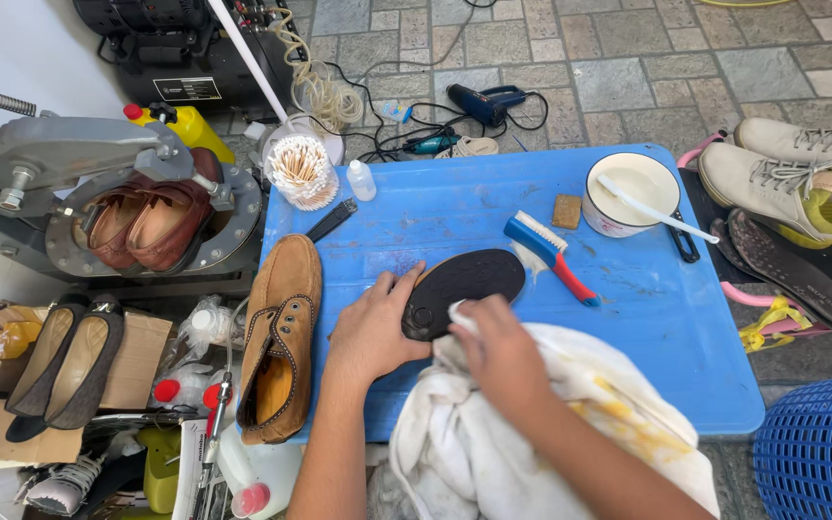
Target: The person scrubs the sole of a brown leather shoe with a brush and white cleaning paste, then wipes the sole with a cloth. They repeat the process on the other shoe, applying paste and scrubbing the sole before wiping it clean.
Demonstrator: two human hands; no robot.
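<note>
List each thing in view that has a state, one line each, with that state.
left hand: flat on the black shoe sole, pinning it
right hand: gripping the white cloth against the sole
tan suede shoe: upright, empty
brush: lying idle on the blue table
white bowl: open, stick resting inside
brown shoes: set inside the round machine
</note>
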